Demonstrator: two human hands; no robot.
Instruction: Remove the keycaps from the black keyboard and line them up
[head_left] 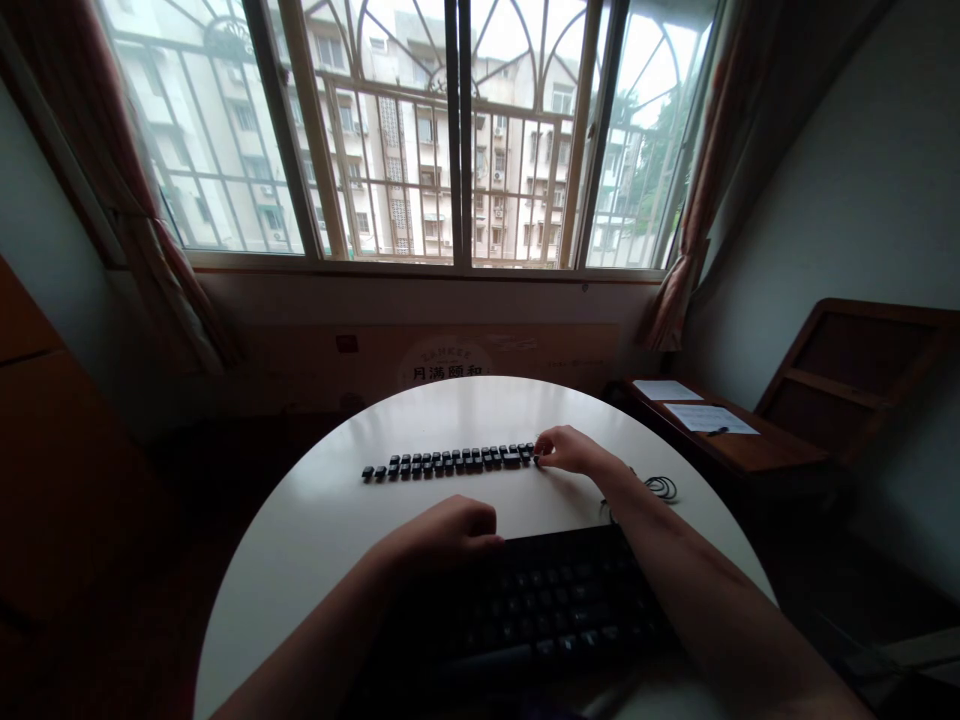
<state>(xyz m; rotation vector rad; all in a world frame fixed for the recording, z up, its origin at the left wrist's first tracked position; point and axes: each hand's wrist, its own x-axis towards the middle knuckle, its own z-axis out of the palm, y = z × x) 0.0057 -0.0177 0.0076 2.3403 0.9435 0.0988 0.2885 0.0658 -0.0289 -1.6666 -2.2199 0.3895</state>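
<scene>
Two close rows of black keycaps [448,462] stand on the white round table [300,540]. At their right end is my right hand [568,450], thumb and fingers pinched on a small dark keycap [536,460] that is partly hidden. Nearer to me lies a black keyboard [551,600], its left part in deep shadow and its right side partly behind my right forearm. My left hand [457,525] is by the keyboard's far left edge with its fingers curled in. What those fingers hold, if anything, is hidden.
A thin dark cable [660,489] lies coiled on the table beyond my right forearm. To the right, a wooden chair [750,440] bears paper sheets [701,416] and a pen [718,431]. Behind the table are a printed cardboard box [525,345] and a barred window [517,180].
</scene>
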